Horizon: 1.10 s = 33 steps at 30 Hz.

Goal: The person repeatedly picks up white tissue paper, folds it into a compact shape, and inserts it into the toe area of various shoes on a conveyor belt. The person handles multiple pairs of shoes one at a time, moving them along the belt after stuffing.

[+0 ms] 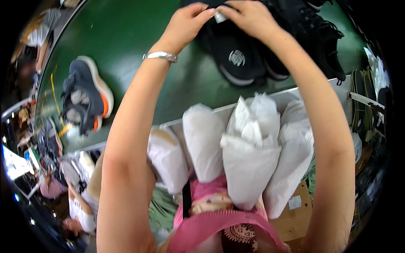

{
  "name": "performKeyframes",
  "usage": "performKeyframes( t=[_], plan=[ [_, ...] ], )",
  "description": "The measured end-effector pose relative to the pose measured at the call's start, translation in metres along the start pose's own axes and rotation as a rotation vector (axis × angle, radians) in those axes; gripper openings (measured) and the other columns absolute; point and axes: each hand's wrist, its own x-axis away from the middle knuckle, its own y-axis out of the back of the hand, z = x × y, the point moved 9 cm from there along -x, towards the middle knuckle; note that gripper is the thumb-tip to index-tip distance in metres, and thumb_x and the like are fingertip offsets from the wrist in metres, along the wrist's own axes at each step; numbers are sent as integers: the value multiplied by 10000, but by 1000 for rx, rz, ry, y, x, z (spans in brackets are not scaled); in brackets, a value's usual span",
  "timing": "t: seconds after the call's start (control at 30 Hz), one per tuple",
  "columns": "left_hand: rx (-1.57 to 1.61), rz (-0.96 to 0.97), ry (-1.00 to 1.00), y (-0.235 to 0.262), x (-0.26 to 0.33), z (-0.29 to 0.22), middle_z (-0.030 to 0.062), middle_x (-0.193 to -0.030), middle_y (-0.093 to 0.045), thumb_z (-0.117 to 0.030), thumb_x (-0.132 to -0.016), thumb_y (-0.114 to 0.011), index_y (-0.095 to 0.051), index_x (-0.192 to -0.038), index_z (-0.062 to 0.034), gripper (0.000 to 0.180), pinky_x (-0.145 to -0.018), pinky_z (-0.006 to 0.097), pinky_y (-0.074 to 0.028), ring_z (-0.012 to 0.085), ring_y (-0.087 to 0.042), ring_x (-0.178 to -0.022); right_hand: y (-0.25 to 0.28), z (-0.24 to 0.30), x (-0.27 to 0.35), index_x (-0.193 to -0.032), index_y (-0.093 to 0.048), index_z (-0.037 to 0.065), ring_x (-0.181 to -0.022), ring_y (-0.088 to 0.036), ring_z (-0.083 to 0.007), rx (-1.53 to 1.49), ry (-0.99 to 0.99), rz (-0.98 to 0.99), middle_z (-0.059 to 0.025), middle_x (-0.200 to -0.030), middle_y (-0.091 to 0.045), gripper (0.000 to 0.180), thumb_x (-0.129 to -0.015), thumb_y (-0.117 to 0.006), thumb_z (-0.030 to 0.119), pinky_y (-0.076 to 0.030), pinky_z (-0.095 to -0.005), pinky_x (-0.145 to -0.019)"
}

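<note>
My left hand (pixel 187 23) and my right hand (pixel 249 19) meet at the top of the view, over a black shoe (pixel 244 81). Its heel points toward me, and a round white print shows on the insole. Between my thumbs is a small white piece (pixel 220 17), perhaps a label or paper; I cannot tell which. The fingers of both hands are bent and pinched at the shoe's upper part. Some fingertips are cut off or hidden. More black shoes (pixel 310 33) lie crowded beside my right forearm.
A grey shoe with orange and white sole (pixel 105 95) lies on the green table (pixel 139 33) at left. White paper-wrapped bundles (pixel 202 143) stand in a row along the near edge. Dark insoles (pixel 363 101) hang at right. Other people (pixel 80 215) are at left.
</note>
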Motion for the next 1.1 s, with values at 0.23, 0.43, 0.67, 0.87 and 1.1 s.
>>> performKeyframes(
  t=[0.23,0.43,0.67,0.87,1.1],
  plan=[
    [-548,-396,147,106,179,47,163,-985,-655,-232,-876,-580,-648,-1072,-18,299,-813,338,-481,262,-632,-913,49,121,75,-1020,-624,84,-919,-596,-301,12,196,-345,-116,-968,-633,243,-827,-583,226,-500,-402,-787],
    [-585,-215,433,65,261,140,191,-788,-669,-440,-822,-586,-694,-871,-29,428,-752,405,-488,343,-639,-792,-127,222,182,-1152,-549,7,-1032,-582,-316,-262,-30,480,-168,-1134,-589,428,-795,-644,223,-479,-406,-867],
    [164,129,707,30,288,186,-10,-629,-537,-268,-834,-624,-631,-769,-64,214,-475,265,-348,99,-462,-541,-165,230,210,-1159,-476,24,-1046,-521,-339,-344,-181,293,-172,-1068,-533,572,-680,-728,207,-454,-409,-878],
    [341,115,684,28,281,203,-12,-666,-551,-186,-852,-612,-614,-797,-35,160,-479,242,-373,77,-482,-567,-157,246,209,-1130,-481,26,-1049,-518,-351,-512,-188,270,-175,-1074,-532,575,-658,-744,220,-438,-404,-892],
    [23,-166,332,79,269,162,37,-879,-598,-288,-903,-597,-605,-1020,-3,308,-693,266,-441,110,-523,-764,-144,230,203,-1035,-527,22,-860,-606,-363,-749,-323,332,-200,-883,-619,449,-709,-700,279,-472,-428,-750]
  ],
)
